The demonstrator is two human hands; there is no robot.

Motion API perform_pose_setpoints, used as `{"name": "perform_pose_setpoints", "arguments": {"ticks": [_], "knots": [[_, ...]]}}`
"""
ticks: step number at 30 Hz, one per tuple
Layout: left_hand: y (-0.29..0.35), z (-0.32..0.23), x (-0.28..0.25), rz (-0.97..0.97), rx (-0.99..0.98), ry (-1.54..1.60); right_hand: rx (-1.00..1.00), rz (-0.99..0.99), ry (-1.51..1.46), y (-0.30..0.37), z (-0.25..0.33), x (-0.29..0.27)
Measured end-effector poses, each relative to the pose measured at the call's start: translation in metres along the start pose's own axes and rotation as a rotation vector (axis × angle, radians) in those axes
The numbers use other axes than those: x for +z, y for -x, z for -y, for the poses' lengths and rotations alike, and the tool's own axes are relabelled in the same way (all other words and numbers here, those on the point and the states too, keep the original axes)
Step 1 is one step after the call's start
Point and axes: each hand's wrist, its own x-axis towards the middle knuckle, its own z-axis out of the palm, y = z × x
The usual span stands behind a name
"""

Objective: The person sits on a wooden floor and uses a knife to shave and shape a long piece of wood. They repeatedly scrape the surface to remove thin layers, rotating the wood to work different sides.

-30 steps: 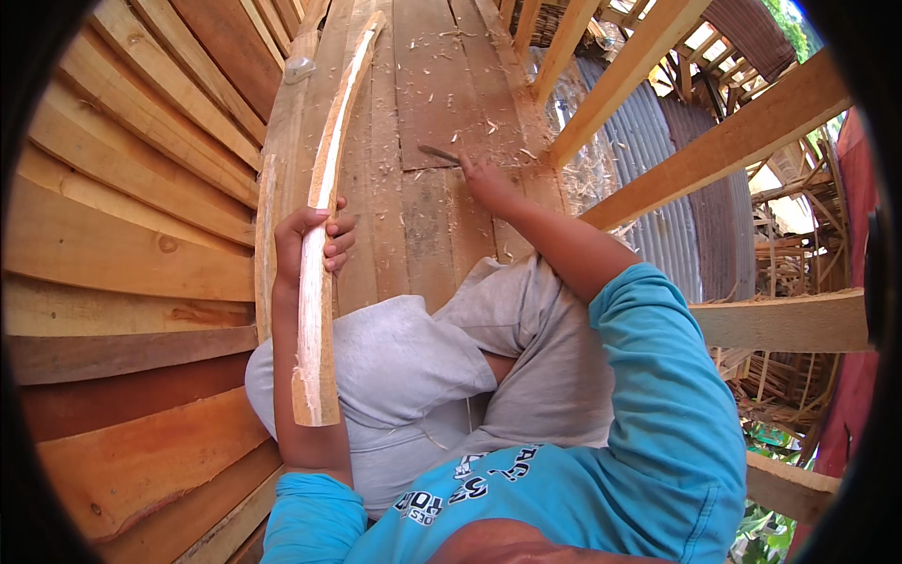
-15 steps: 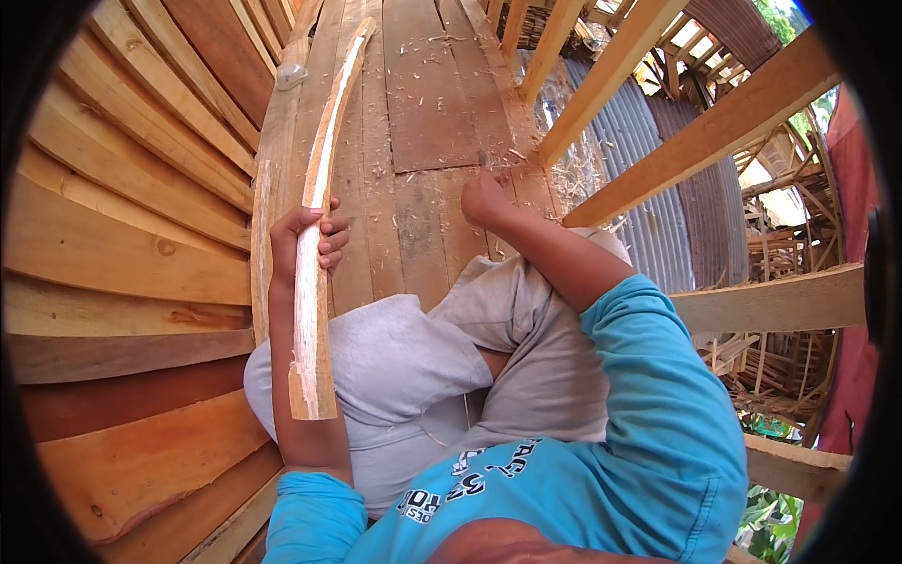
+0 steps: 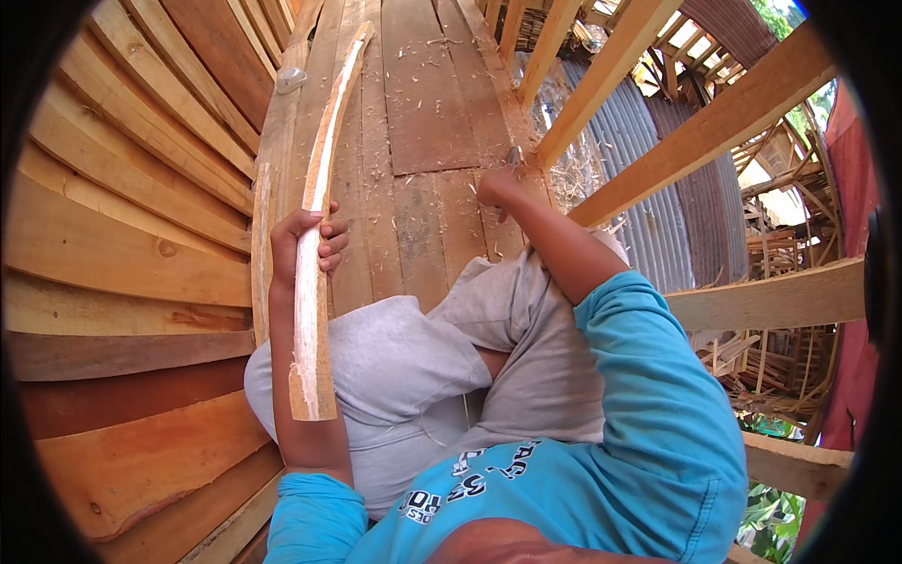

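Observation:
A long, slightly curved strip of wood (image 3: 310, 310) lies lengthwise along my left forearm, its upper face pale white and its edges light brown. My left hand (image 3: 286, 242) is closed around its middle, thumb on top and fingers curled over the right edge. The far end points away over the floor, and the near end rests above my forearm. Off to the right, my right hand (image 3: 498, 190) is closed low near the floor's edge. A small tool with a grey, blade-like tip (image 3: 514, 156) sticks out beyond it; the hand hides most of the tool.
Plank flooring (image 3: 423, 221) is scattered with wood shavings. A stacked-plank wall (image 3: 122, 254) rises close on the left, with a clear plastic item (image 3: 290, 79) beside it. Wooden rails (image 3: 611, 85) and corrugated metal sheets (image 3: 639, 179) stand on the right. My legs are folded below.
My right hand has shifted a little to the right and turned, showing more of the grey tip. The left hand and the wooden strip stay in place.

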Motion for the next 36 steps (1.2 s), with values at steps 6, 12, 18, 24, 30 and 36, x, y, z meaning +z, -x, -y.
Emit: {"name": "perform_pose_setpoints", "arguments": {"ticks": [6,12,18,24,30,36], "knots": [[-0.002,0.001,0.002,-0.009,-0.001,-0.01,0.086,-0.296,0.345,-0.011,-0.017,0.002],[0.0,0.001,0.005,-0.006,-0.005,0.025,0.102,-0.072,0.206,0.022,0.009,-0.005],[0.001,0.002,0.007,0.019,0.006,0.027,0.162,0.056,0.003,0.028,0.008,-0.019],[0.002,0.002,0.006,-0.002,0.007,0.03,0.067,-0.034,-0.188,0.006,-0.014,-0.015],[-0.009,0.002,0.014,0.048,-0.025,0.014,0.162,-0.431,-0.062,-0.078,-0.113,0.012],[0.003,-0.001,-0.001,0.037,-0.009,0.045,-0.012,-0.473,0.484,-0.05,-0.055,-0.008]]}}
